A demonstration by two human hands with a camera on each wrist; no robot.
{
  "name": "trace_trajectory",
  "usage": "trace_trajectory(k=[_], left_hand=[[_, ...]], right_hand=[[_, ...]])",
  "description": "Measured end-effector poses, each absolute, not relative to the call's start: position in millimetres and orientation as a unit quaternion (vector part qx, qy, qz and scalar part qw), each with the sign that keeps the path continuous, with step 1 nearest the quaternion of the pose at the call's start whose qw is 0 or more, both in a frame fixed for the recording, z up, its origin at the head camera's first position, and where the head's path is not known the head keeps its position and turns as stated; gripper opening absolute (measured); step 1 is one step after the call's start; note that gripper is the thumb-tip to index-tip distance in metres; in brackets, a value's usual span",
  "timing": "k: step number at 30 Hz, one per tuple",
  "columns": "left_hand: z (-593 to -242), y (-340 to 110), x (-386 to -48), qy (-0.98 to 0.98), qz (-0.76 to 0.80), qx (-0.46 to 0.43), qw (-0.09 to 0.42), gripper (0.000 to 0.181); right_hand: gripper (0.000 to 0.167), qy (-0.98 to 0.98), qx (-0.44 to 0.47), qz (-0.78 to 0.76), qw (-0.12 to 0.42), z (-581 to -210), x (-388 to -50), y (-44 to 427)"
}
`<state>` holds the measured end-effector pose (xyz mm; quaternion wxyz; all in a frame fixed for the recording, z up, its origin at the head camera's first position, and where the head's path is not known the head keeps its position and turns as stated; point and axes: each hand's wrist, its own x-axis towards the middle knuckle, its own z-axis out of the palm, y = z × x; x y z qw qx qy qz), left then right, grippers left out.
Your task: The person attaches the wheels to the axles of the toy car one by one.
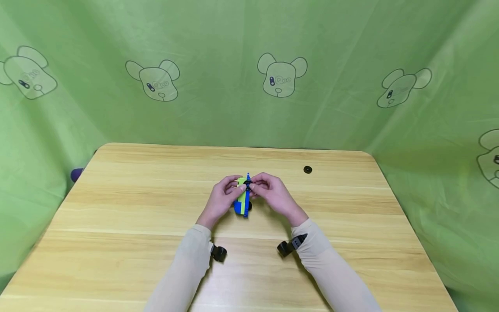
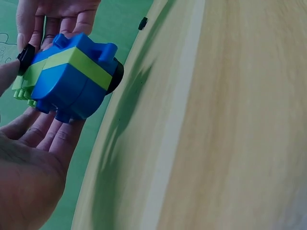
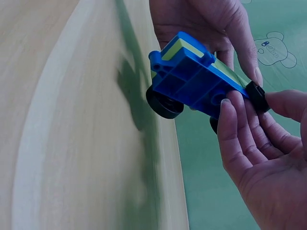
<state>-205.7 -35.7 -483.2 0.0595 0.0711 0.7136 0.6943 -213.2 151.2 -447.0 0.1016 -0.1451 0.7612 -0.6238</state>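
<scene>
A blue and lime-green toy car (image 1: 241, 208) made of building-block parts is held above the table between both hands. My left hand (image 1: 219, 201) grips it from the left, fingers around its far side and the thumb near the black wheel. My right hand (image 1: 276, 196) pinches that black wheel (image 3: 257, 97) between thumb and fingers, against the car's side; whether it is fixed on is unclear. In the right wrist view the blue underside faces the camera, and another black wheel (image 3: 164, 103) sits at the near end. Part of a further wheel (image 3: 214, 124) shows behind the right fingers.
A loose black wheel (image 1: 308, 170) lies flat on the wooden table (image 1: 136, 208), toward the back right. Green curtain (image 1: 218, 117) with printed bear heads surrounds the table's back and sides. A purple object (image 1: 76, 174) shows beyond the left edge.
</scene>
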Motion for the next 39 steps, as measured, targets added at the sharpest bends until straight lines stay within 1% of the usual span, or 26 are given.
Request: trace_trajectory(k=[7,13,19,28,34,39], left_hand=[[-482.0,-38.8,-204.8,0.707,0.698,0.089,0.071,0.055],[-483.8,-42.4,-204.7,0.699,0.703,0.104,0.082,0.059],[-485.4,-45.7,-203.5,0.691,0.707,0.110,0.105,0.061],[-471.4,-48.0,-196.8,0.686,0.704,0.127,0.137,0.067],[-485.5,-47.3,-200.4,0.684,0.706,0.131,0.126,0.069],[-490.0,-46.8,-200.4,0.684,0.709,0.127,0.117,0.067]], right_hand=[[0.016,0.754,-0.134,-0.636,0.096,-446.1,-214.6,151.8],[0.019,0.746,-0.128,-0.646,0.096,-447.0,-216.6,153.4],[0.020,0.738,-0.129,-0.655,0.094,-446.3,-217.4,154.9],[0.020,0.734,-0.121,-0.662,0.091,-447.1,-218.3,157.9],[0.023,0.737,-0.128,-0.658,0.094,-446.5,-219.3,161.1],[0.026,0.757,-0.142,-0.632,0.085,-444.5,-219.9,172.8]])
